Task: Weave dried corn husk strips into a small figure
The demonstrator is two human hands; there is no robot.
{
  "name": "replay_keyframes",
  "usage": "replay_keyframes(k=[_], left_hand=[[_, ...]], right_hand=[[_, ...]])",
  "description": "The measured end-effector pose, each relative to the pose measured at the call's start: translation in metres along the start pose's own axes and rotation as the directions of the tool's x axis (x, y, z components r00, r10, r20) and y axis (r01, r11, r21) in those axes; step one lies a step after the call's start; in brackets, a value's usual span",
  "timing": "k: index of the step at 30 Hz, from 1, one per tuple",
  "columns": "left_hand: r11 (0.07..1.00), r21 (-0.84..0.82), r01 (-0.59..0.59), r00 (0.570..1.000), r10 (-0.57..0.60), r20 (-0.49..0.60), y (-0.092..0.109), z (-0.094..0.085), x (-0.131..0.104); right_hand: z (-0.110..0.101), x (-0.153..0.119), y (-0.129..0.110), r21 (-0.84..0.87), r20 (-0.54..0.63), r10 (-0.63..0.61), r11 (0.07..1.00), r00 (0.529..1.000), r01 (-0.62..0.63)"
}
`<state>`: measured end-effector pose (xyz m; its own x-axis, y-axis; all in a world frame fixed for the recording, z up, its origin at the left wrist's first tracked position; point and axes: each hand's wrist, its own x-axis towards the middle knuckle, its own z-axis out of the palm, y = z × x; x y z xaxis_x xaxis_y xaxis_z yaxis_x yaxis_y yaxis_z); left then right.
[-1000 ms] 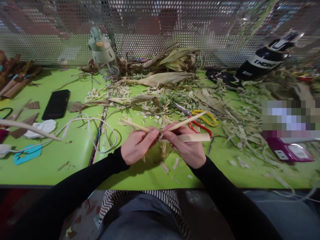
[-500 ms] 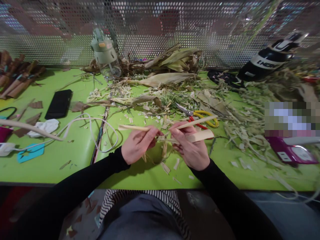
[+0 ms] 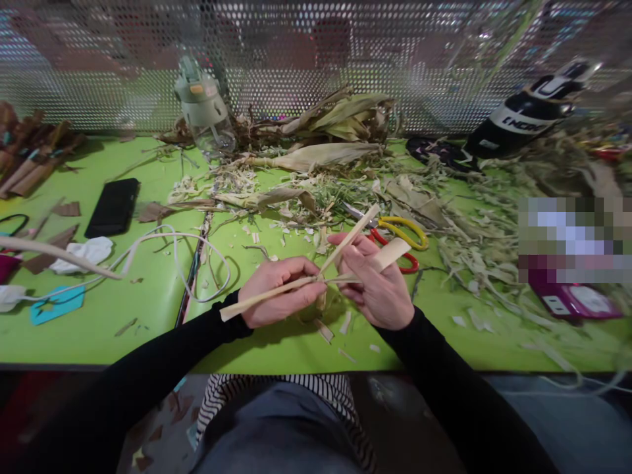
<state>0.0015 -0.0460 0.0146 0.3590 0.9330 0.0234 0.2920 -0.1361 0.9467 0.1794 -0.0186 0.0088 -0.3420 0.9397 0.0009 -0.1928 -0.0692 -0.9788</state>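
Observation:
Pale flat husk strips (image 3: 266,297) meet at a small crossing between my two hands, over the green table (image 3: 237,355). My left hand (image 3: 279,293) pinches the crossing; one strip runs back across its palm toward the wrist. My right hand (image 3: 372,283) is closed on a wide strip (image 3: 392,255) that sticks out to the right past its fingers. Another strip (image 3: 350,238) rises from the crossing up and to the right, along the right fingers. Scissors (image 3: 402,230) with yellow and red handles lie just behind my right hand.
Husk leaves (image 3: 320,157) and shreds spread across the back. A clear bottle (image 3: 205,112) stands back left, a black bottle (image 3: 518,122) back right. To the left lie a phone (image 3: 112,207), a white cable (image 3: 180,234) and a blue tag (image 3: 58,305). A perforated screen (image 3: 296,66) stands behind.
The left strip has swung down from above my left hand to lie across its palm. The upper right strip now points more steeply upward. My left hand has turned palm up.

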Motion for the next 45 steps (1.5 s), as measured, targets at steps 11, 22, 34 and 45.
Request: replay_keyframes(k=[11, 22, 34, 45], left_hand=[[0.981, -0.193, -0.009, 0.998, 0.020, 0.056, -0.005, -0.003, 0.005], [0.919, -0.393, 0.041, 0.984, -0.106, -0.145, -0.012, -0.001, 0.010], [0.999, -0.021, -0.044, 0.990, 0.040, -0.138, -0.012, 0.008, 0.006], [0.999, -0.006, 0.037, 0.988, -0.037, -0.148, -0.008, 0.015, 0.004]], right_hand=[[0.000, 0.001, 0.002, -0.369, 0.046, -0.123, 0.920, 0.991, 0.131], [0.005, 0.002, 0.009, -0.616, -0.025, -0.208, 0.773, 0.978, 0.149], [0.001, 0.003, 0.008, -0.489, 0.041, -0.202, 0.850, 0.978, 0.196], [0.010, 0.003, 0.009, -0.269, -0.069, -0.143, 0.956, 0.987, 0.120]])
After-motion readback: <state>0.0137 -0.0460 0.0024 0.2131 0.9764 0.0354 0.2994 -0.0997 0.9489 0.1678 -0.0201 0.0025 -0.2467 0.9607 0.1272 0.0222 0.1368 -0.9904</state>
